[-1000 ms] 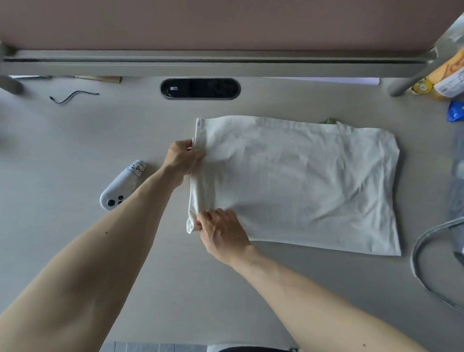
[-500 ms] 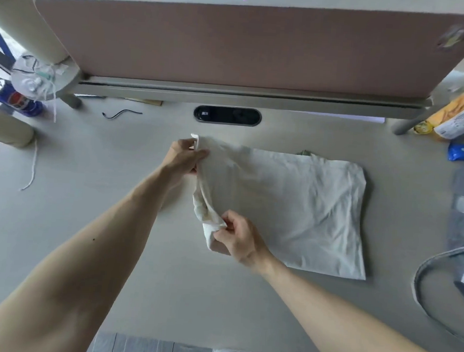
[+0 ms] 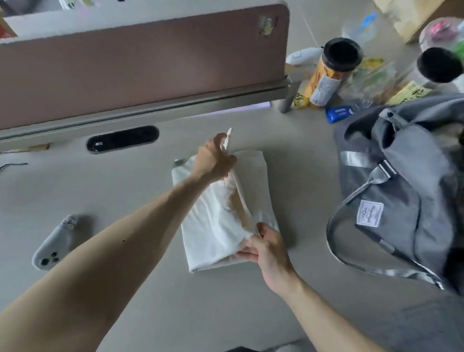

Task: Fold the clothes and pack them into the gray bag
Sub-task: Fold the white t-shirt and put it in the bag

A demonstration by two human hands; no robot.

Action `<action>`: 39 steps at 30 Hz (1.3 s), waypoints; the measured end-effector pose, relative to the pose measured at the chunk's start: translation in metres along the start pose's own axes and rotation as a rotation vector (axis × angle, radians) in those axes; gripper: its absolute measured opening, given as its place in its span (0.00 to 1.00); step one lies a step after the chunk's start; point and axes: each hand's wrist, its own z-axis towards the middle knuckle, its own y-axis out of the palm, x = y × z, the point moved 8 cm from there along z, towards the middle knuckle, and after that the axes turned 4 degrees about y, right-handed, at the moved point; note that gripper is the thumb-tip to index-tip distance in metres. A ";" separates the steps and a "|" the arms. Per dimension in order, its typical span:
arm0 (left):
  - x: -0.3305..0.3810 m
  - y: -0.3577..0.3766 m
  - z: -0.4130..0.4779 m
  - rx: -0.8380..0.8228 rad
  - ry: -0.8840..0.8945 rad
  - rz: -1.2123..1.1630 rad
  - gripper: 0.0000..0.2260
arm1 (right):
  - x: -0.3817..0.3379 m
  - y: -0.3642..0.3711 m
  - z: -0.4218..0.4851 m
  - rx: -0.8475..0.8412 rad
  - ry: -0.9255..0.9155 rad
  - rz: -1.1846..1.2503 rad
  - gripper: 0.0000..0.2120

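A white garment (image 3: 210, 229) lies on the desk, folded over into a narrow stack. My left hand (image 3: 215, 161) pinches the far corner of its top layer, held a little above the desk. My right hand (image 3: 264, 249) grips the near corner of the same layer at the stack's right edge. The layer between my hands is raised and its edge hangs over the lower layer. The gray bag (image 3: 405, 193) stands open to the right of the garment, its strap looping onto the desk; some patterned cloth shows inside.
A brown partition (image 3: 128, 67) runs along the desk's far edge, with a black cable slot (image 3: 122, 143) below it. A pale controller (image 3: 56, 243) lies at the left. Canisters (image 3: 331, 73), a blue packet (image 3: 339, 113) and wrappers crowd the far right behind the bag.
Both hands have lifted the garment's left edge and carried it rightward over the rest, halving its width. My view has swung right, bringing the gray bag into sight.
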 end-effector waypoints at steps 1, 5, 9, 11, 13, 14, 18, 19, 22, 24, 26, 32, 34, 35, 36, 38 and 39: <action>0.002 0.018 0.004 -0.025 0.008 0.042 0.28 | 0.005 -0.013 0.002 0.036 0.028 0.012 0.22; -0.006 0.078 0.013 -0.095 -0.006 0.122 0.29 | 0.028 -0.058 0.014 0.155 0.156 0.069 0.10; -0.022 0.118 0.015 -0.184 -0.005 0.120 0.32 | 0.043 -0.085 0.023 0.215 0.269 0.024 0.07; -0.018 0.118 0.004 -0.182 0.040 0.115 0.28 | 0.047 -0.096 0.026 0.245 0.287 -0.078 0.06; -0.013 0.104 -0.011 -0.081 0.149 0.123 0.18 | 0.038 -0.112 0.027 0.349 0.219 -0.298 0.07; -0.013 0.095 -0.021 -0.016 0.219 0.151 0.15 | 0.030 -0.119 0.028 0.420 0.153 -0.440 0.09; -0.043 0.087 -0.057 0.074 0.410 0.450 0.18 | -0.025 -0.097 0.029 0.608 -0.518 -0.982 0.19; -0.055 0.091 -0.065 0.051 0.418 0.504 0.20 | -0.032 -0.080 0.033 0.579 -0.651 -1.099 0.21; -0.084 0.101 -0.085 -0.082 0.378 0.584 0.26 | -0.019 -0.032 0.063 0.359 -0.744 -1.366 0.26; -0.103 0.102 -0.093 -0.133 0.329 0.605 0.29 | -0.004 -0.015 0.081 0.258 -0.705 -1.479 0.28; -0.122 0.095 -0.098 -0.153 0.235 0.641 0.30 | 0.008 -0.015 0.092 0.207 -0.678 -1.554 0.26; -0.167 0.059 -0.121 -0.132 0.119 0.761 0.37 | 0.026 -0.046 0.102 0.197 -0.641 -1.678 0.30; -0.175 0.050 -0.130 -0.126 0.091 0.763 0.41 | 0.026 -0.052 0.100 0.226 -0.624 -1.685 0.30; -0.178 0.047 -0.136 -0.130 0.080 0.763 0.43 | 0.027 -0.055 0.099 0.241 -0.617 -1.687 0.30; -0.180 0.044 -0.142 -0.134 0.075 0.762 0.45 | 0.028 -0.058 0.097 0.258 -0.618 -1.687 0.30; -0.185 0.038 -0.153 -0.140 0.066 0.766 0.49 | 0.031 -0.064 0.093 0.288 -0.595 -1.685 0.31; -0.187 0.036 -0.159 -0.152 0.051 0.768 0.51 | 0.032 -0.067 0.091 0.297 -0.578 -1.685 0.31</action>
